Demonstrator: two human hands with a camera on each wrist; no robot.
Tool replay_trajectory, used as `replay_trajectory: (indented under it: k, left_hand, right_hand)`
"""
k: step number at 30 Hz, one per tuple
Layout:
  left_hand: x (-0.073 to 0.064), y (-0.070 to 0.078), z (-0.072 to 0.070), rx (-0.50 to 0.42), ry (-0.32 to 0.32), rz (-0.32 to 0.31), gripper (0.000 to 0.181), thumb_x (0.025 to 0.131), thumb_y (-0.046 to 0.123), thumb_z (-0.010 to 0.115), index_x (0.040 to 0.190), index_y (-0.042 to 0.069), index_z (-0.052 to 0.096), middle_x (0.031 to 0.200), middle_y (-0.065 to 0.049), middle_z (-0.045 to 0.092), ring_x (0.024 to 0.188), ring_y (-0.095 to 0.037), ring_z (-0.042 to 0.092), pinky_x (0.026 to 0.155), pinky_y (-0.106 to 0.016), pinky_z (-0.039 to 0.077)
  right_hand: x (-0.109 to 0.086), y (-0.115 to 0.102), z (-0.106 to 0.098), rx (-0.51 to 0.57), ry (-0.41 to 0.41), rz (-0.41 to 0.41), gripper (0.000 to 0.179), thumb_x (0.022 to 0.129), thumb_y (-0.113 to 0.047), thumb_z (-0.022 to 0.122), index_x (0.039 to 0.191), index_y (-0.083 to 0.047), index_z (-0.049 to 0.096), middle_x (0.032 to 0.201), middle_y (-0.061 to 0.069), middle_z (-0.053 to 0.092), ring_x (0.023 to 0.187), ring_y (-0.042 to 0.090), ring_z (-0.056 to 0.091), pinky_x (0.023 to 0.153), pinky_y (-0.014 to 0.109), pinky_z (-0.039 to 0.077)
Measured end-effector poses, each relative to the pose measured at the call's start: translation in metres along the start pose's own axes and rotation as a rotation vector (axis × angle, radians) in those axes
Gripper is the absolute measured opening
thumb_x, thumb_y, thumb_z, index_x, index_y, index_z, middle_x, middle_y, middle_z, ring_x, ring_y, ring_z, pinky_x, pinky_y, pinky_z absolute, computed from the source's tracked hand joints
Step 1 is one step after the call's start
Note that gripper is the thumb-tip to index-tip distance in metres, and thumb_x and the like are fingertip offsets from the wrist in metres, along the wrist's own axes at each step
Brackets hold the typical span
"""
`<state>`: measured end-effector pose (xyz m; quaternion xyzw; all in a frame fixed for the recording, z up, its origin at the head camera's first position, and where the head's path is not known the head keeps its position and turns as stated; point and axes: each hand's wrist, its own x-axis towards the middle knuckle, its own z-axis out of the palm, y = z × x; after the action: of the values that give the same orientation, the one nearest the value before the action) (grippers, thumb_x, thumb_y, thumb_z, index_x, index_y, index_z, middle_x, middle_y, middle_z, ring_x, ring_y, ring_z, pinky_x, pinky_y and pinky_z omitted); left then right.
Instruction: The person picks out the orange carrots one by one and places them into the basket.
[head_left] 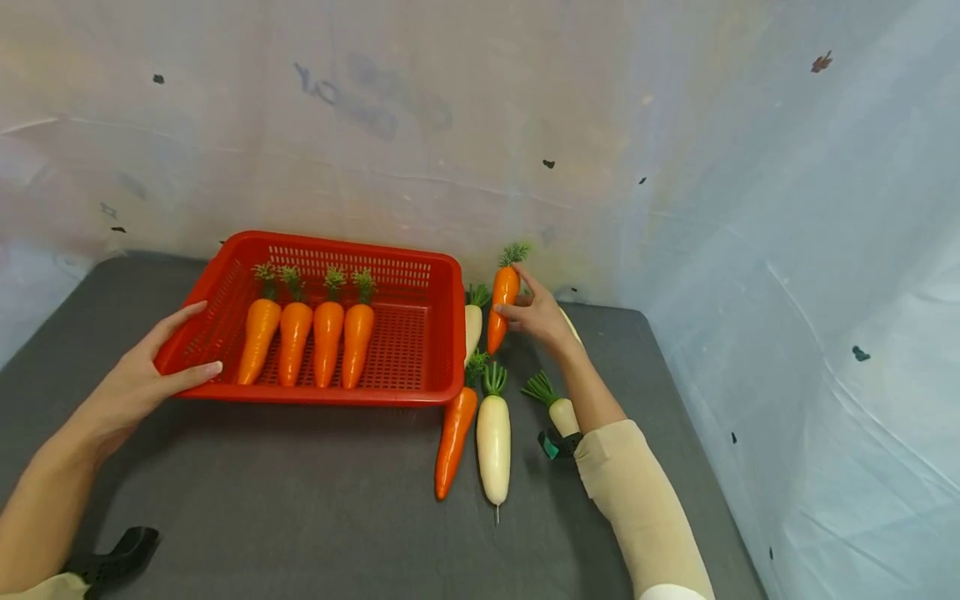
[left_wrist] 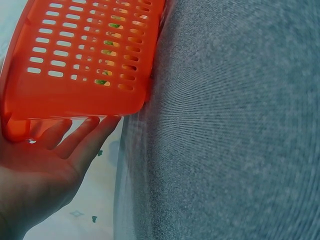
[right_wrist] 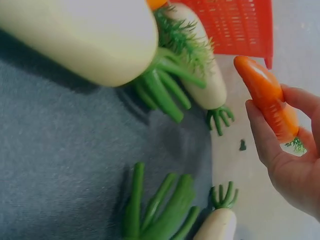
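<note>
My left hand (head_left: 142, 379) holds the left end of a red plastic basket (head_left: 315, 398), thumb over its front rim. The left wrist view shows the fingers (left_wrist: 85, 140) against the slotted wall. Four orange carrots (head_left: 327, 342) with green tops lie side by side in the basket. To the right of it, my right hand (head_left: 536, 315) pinches another carrot (head_left: 504, 292) between thumb and fingers, leafy top up, above the table. In the right wrist view this carrot (right_wrist: 265, 95) points its tip toward the basket (right_wrist: 245, 30).
One carrot (head_left: 456, 437) lies by the basket's front right corner, next to a white radish (head_left: 493, 450). More white radishes lie behind it (head_left: 472, 329) and under my right forearm, where one radish (head_left: 564, 417) shows. Sheeting (head_left: 480, 125) hangs behind the grey table (head_left: 315, 500).
</note>
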<state>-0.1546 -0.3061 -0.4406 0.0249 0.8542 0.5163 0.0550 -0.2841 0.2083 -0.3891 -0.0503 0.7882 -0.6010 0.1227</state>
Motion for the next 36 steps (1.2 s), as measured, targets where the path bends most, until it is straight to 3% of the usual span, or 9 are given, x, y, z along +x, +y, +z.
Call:
replay_trajectory:
  k: [4,18,24,36]
  left_hand:
    - [0.000,0.000,0.000,-0.006,0.007,-0.002,0.082,0.097,0.029,0.064,0.157,0.044,0.009,0.156,-0.012,0.017,0.116,-0.017,0.038,0.076,-0.011,0.044]
    - [0.001,-0.002,0.000,0.008,0.009,0.007,0.084,0.097,0.028,0.065,0.158,0.043,0.009,0.157,-0.015,0.016,0.113,-0.012,0.039,0.075,-0.011,0.044]
    - [0.001,-0.001,0.001,0.028,0.009,-0.002,0.086,0.096,0.029,0.066,0.158,0.043,0.008,0.157,-0.020,0.016,0.109,-0.008,0.039,0.074,-0.011,0.044]
    - [0.000,-0.001,0.001,0.022,-0.001,-0.005,0.086,0.097,0.027,0.065,0.158,0.041,0.005,0.160,-0.022,0.012,0.115,-0.019,0.038,0.074,-0.010,0.042]
  right_hand:
    - [-0.009,-0.019,0.005,0.001,-0.021,-0.008,0.087,0.091,-0.001,0.070,0.160,-0.021,0.022,0.129,0.029,0.057,0.111,0.040,0.063,0.089,0.052,0.053]
    - [-0.005,-0.028,0.028,-0.075,-0.093,-0.107,0.084,0.091,-0.011,0.073,0.158,-0.031,0.026,0.126,0.021,0.060,0.109,0.033,0.065,0.086,0.053,0.053]
    - [-0.009,-0.041,0.041,-0.110,-0.131,-0.101,0.083,0.092,-0.013,0.073,0.158,-0.032,0.026,0.127,0.018,0.060,0.107,0.030,0.066,0.082,0.044,0.057]
    - [-0.005,-0.051,0.070,-0.158,-0.203,-0.091,0.084,0.093,-0.010,0.071,0.158,-0.030,0.023,0.128,0.017,0.059,0.101,0.028,0.067,0.078,0.040,0.057]
